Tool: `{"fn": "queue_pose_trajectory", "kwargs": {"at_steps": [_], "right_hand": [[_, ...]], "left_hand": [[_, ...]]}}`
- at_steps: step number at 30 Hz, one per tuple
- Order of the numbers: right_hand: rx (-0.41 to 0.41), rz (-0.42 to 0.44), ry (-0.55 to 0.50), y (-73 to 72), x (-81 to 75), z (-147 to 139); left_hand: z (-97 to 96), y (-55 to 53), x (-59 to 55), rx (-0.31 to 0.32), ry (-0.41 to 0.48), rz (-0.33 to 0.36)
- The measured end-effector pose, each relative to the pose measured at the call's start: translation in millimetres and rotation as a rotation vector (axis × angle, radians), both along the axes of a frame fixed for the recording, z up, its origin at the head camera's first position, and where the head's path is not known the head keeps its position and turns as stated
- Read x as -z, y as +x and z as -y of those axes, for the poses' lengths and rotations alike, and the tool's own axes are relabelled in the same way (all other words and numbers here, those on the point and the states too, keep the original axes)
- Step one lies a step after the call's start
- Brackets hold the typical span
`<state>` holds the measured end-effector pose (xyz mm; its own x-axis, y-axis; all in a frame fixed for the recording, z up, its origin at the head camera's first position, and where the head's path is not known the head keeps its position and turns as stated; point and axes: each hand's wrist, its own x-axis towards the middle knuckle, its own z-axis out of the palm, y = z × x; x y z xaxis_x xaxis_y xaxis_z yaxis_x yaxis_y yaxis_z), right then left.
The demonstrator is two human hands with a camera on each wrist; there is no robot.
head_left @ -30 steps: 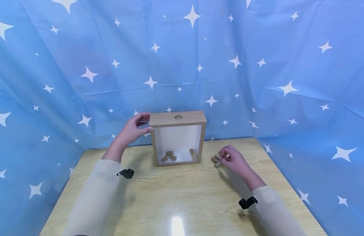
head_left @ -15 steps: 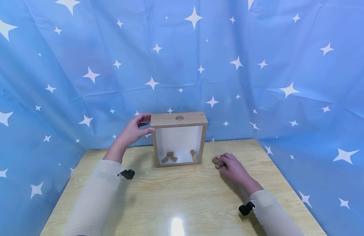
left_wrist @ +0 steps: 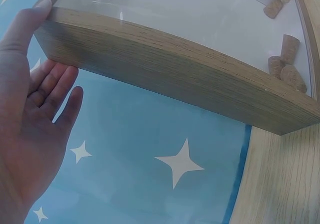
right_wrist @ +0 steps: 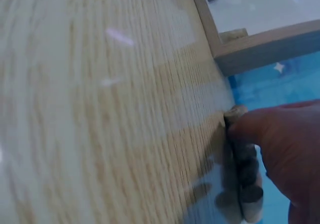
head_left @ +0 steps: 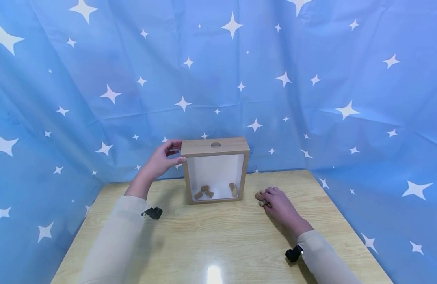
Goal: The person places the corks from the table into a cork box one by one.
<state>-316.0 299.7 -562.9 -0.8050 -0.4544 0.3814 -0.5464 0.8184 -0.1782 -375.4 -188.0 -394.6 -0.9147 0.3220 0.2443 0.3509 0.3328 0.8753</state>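
Observation:
A shallow wooden box point(head_left: 215, 148) with a clear front and a round hole in its top stands upright at the back of the table. Behind the front lie several corks point(head_left: 205, 192), in two groups near the bottom corners. My left hand point(head_left: 161, 161) holds the box's upper left corner, thumb on the front edge and fingers behind it, as the left wrist view shows. To the right of the box, my right hand point(head_left: 280, 206) bends over a small pile of loose corks point(head_left: 258, 195). Its thumb presses against a cork point(right_wrist: 235, 112) at one end of the pile; the other fingertips are mostly hidden.
The light wood-grain table point(head_left: 204, 244) extends toward me, with a bright reflection near its front. A blue curtain point(head_left: 218, 71) with white stars hangs right behind the box and along both sides. Black wrist cameras point(head_left: 294, 253) sit on both sleeves.
My right hand has come down lower over the loose corks, its fingers now covering more of them. My left hand keeps its place on the box; the head view has tilted slightly.

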Motion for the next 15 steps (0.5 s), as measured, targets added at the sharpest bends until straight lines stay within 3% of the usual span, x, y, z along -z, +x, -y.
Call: {"fn": "queue_pose_trajectory", "kwargs": {"at_steps": [7, 15], "right_hand": [[0.013, 0.030, -0.042, 2.1, 1.5, 2.3], [0.053, 0.145, -0.286, 5.8, -5.7, 5.2]], "left_hand": [[-1.3, 0.5, 1.1, -0.014, -0.010, 0.014], [-1.1, -1.4, 2.1, 0.009, 0.009, -0.005]]}}
